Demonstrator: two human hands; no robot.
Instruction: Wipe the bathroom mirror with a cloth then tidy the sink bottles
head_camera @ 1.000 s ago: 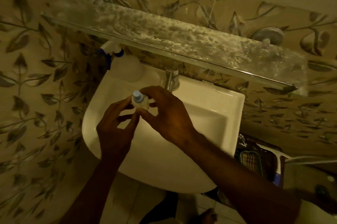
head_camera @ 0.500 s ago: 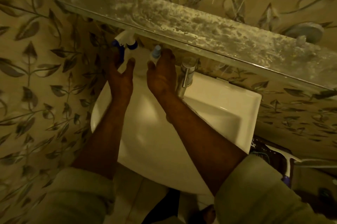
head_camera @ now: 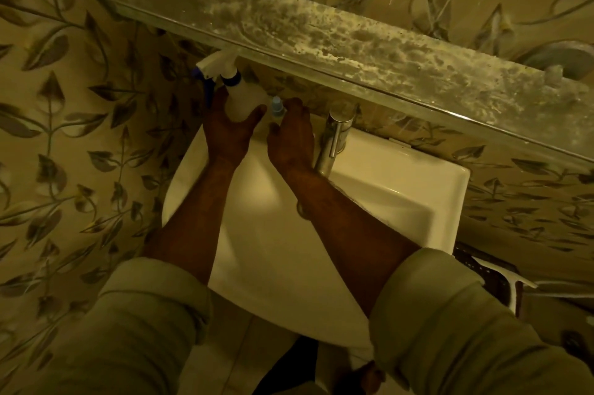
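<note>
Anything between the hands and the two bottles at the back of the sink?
Nothing visible. The left hand is already around the spray bottle; the right hand is at the small blue-capped bottle, beside the faucet.

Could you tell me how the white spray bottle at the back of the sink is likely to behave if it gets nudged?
The spray bottle looks tall and narrow with a bulky trigger head, so it may tip easily. It appears to be translucent plastic, probably light and not fragile. The left hand wraps its base at the sink rim, which should steady it; smooth plastic could slip if wet.
</note>
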